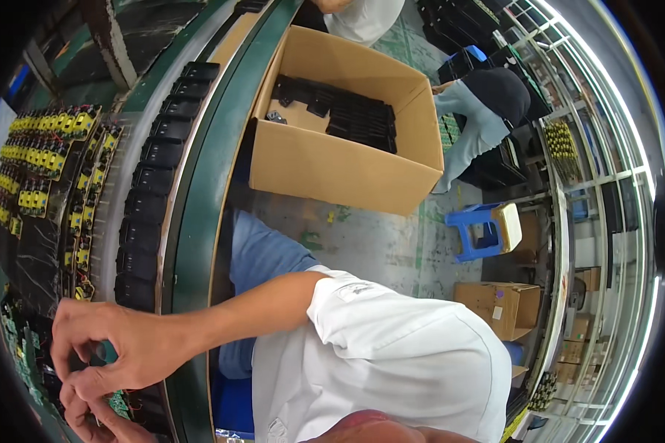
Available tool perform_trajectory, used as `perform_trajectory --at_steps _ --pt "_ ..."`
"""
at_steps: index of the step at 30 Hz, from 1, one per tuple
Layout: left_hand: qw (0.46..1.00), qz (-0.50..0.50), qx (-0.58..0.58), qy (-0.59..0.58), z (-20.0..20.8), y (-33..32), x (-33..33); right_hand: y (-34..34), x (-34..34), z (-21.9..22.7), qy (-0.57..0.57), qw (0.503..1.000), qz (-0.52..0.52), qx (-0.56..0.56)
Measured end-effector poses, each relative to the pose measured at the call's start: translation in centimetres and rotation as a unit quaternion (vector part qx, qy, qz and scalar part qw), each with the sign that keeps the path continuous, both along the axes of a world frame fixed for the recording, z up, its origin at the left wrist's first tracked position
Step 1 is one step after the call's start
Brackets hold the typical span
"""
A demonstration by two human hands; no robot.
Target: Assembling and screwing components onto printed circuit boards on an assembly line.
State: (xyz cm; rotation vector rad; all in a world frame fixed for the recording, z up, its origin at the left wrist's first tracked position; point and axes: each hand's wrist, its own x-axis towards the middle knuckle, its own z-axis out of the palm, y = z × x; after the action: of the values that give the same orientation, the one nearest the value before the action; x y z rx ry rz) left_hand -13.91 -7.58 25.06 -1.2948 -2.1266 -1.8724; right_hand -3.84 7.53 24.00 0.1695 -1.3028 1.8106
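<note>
My right hand (pixel 122 343) is over the bench at the lower left, fingers curled and thumb and fingertips drawn together. Just below it, my left hand (pixel 100 422) shows in part at the picture's lower edge, its fingers bent in close to the right fingertips. Whatever lies between the fingertips is too small or hidden to name. A green circuit board (pixel 118 403) with thin wires shows beside the hands. Above my right hand, a row of black plastic casings (pixel 149 179) runs along the line.
Circuit boards with yellow parts (pixel 48 151) stand in rows at the left, with green boards (pixel 24 347) lower down. A cardboard box (pixel 340 166) holds black plastic pieces. Farther right are a co-worker (pixel 476 122), a blue stool (pixel 474 227), a carton (pixel 488 306) and shelving (pixel 569 199).
</note>
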Motion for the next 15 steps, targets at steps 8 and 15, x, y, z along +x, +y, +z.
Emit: perform_trajectory --at_steps 8,15 --pt "0.966 -0.020 -0.246 0.071 1.0 -6.2 -1.4 -0.7 -1.2 -1.6 -0.053 0.995 -0.001 -0.085" --pt "0.969 -0.043 -0.223 0.093 0.5 -6.8 -1.9 -1.6 1.1 -2.2 -0.042 0.994 0.037 -0.093"
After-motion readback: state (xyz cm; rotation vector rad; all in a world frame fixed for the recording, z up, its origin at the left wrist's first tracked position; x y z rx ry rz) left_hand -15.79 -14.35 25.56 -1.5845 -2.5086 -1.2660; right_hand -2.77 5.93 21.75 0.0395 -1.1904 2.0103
